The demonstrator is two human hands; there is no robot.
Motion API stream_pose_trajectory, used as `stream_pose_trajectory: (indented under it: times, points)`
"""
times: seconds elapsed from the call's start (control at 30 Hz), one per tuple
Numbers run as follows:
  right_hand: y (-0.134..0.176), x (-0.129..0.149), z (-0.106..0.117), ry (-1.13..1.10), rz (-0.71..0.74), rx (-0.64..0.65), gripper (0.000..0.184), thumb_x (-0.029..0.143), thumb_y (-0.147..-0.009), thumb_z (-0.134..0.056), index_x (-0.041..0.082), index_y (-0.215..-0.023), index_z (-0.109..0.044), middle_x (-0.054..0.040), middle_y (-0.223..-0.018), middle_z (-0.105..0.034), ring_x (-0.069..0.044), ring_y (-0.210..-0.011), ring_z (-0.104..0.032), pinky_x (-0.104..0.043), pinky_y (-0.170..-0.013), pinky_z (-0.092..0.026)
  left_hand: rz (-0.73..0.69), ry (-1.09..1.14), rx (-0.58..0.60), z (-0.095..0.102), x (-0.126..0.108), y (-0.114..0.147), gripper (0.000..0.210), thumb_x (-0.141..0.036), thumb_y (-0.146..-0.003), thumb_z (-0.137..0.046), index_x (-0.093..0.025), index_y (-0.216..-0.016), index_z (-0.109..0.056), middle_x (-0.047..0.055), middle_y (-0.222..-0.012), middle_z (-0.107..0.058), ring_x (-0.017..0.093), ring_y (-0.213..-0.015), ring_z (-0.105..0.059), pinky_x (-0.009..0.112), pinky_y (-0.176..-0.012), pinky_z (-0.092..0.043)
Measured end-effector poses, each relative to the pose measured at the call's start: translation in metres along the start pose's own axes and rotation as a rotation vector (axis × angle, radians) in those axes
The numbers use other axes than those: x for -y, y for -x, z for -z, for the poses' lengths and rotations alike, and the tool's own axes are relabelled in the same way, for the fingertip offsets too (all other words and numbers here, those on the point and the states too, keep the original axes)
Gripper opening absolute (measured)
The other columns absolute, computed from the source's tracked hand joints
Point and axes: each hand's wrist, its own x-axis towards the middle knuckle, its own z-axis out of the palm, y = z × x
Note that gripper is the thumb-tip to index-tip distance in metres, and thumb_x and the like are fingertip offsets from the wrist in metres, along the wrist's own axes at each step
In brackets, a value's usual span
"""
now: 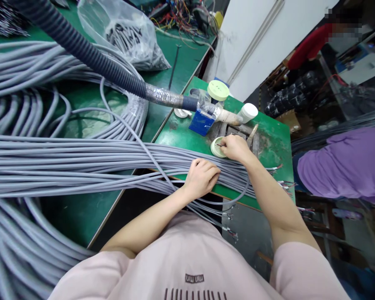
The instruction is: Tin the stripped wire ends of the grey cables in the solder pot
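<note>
My right hand (236,147) is pinched over a small, open, pale-yellow jar (216,151). A thin, dark tip pokes out from its fingertips into the jar's mouth; what it belongs to is hidden. On a thick bundle of grey cables (162,157) rests my left hand (202,178), its fingers curled down; whatever lies inside them is out of sight. One loose grey cable (150,156) crosses the bundle diagonally. Past my right forearm, several stripped cable ends (286,183) with thin coloured wires stick out at the green table's edge.
A dark ribbed hose (112,68) hangs over the bench, ending beside a blue box (202,122). Nearby stand a yellow-green lid (218,90) and a white container (248,112). Coiled cables (25,71) and a plastic bag (125,37) lie left. A person in purple (346,164) is at right.
</note>
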Motion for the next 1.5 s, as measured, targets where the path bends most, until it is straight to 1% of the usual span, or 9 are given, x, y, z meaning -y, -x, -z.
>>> stream_pose_trajectory:
  times: [0.1,0.23,0.37,0.47,0.6,0.77,1.0,1.27,1.5]
  points:
    - [0.004,-0.017,0.005,-0.104,-0.004,-0.057,0.022,0.021,-0.077,-0.056,0.016,-0.089,-0.074,-0.0093,-0.087,-0.072,-0.023,-0.081,-0.064,-0.028,-0.066,-0.04,0.002,0.005,-0.004,0.0,0.0,0.0,0.01,-0.022,-0.093,-0.052,-0.02,-0.093,-0.061,0.0,-0.095,-0.07,0.015,-0.092,-0.059,0.036,-0.091,-0.035]
    - [0.007,-0.06,0.005,-0.3,-0.139,-0.158,0.016,0.024,-0.072,-0.06,0.013,-0.075,-0.071,-0.0028,-0.064,-0.062,-0.016,-0.062,-0.054,-0.026,-0.057,-0.034,0.001,0.014,-0.006,0.0,0.001,0.0,0.009,-0.022,-0.093,-0.052,-0.02,-0.094,-0.061,0.0,-0.095,-0.07,0.015,-0.092,-0.059,0.037,-0.091,-0.035]
    - [0.0,-0.099,-0.014,-0.398,-0.279,-0.189,0.013,0.024,-0.067,-0.062,0.014,-0.058,-0.062,0.0016,-0.052,-0.047,-0.012,-0.054,-0.044,-0.025,-0.054,-0.03,0.002,0.017,-0.014,-0.001,0.001,-0.001,0.008,-0.022,-0.092,-0.053,-0.02,-0.094,-0.061,0.0,-0.096,-0.07,0.015,-0.091,-0.06,0.038,-0.092,-0.035]
    - [-0.008,-0.114,-0.032,-0.432,-0.341,-0.185,0.016,0.023,-0.064,-0.061,0.015,-0.051,-0.056,0.0025,-0.048,-0.042,-0.012,-0.054,-0.042,-0.025,-0.053,-0.029,-0.002,0.02,-0.023,-0.001,0.0,-0.001,0.008,-0.022,-0.092,-0.053,-0.02,-0.094,-0.061,0.001,-0.095,-0.07,0.015,-0.091,-0.061,0.038,-0.093,-0.035]
    - [-0.017,-0.119,-0.046,-0.455,-0.378,-0.167,0.015,0.024,-0.064,-0.061,0.016,-0.052,-0.058,0.0024,-0.049,-0.044,-0.012,-0.053,-0.043,-0.025,-0.053,-0.03,-0.005,0.018,-0.015,-0.001,0.0,-0.001,0.009,-0.022,-0.092,-0.053,-0.021,-0.094,-0.062,0.001,-0.095,-0.071,0.016,-0.09,-0.061,0.038,-0.092,-0.035]
    - [-0.026,-0.121,-0.052,-0.402,-0.394,-0.12,0.011,0.025,-0.063,-0.062,0.015,-0.058,-0.064,0.0009,-0.053,-0.051,-0.014,-0.056,-0.048,-0.025,-0.054,-0.033,-0.007,0.012,-0.013,-0.002,0.0,-0.002,0.008,-0.021,-0.092,-0.054,-0.021,-0.094,-0.062,0.001,-0.095,-0.071,0.015,-0.091,-0.061,0.038,-0.093,-0.035]
    - [-0.032,-0.118,-0.052,-0.358,-0.406,-0.037,0.013,0.027,-0.064,-0.064,0.015,-0.063,-0.068,-0.0002,-0.054,-0.053,-0.015,-0.057,-0.051,-0.025,-0.053,-0.035,0.002,0.016,0.002,-0.001,0.0,-0.002,0.009,-0.021,-0.092,-0.053,-0.021,-0.096,-0.062,0.0,-0.096,-0.07,0.014,-0.092,-0.06,0.037,-0.093,-0.034]
    - [-0.035,-0.115,-0.052,-0.319,-0.376,-0.027,0.015,0.028,-0.067,-0.065,0.014,-0.066,-0.07,-0.0008,-0.055,-0.055,-0.015,-0.057,-0.052,-0.024,-0.054,-0.036,0.019,0.023,0.027,0.0,0.0,-0.002,0.011,-0.022,-0.092,-0.052,-0.021,-0.095,-0.063,0.002,-0.096,-0.071,0.016,-0.092,-0.06,0.038,-0.094,-0.034]
    - [-0.033,-0.112,-0.047,-0.327,-0.365,-0.035,0.014,0.027,-0.066,-0.066,0.015,-0.06,-0.066,0.0002,-0.054,-0.053,-0.014,-0.058,-0.05,-0.025,-0.056,-0.035,0.001,0.021,0.015,0.0,0.001,-0.002,0.01,-0.021,-0.092,-0.052,-0.021,-0.095,-0.062,0.001,-0.096,-0.071,0.015,-0.092,-0.06,0.037,-0.094,-0.034]
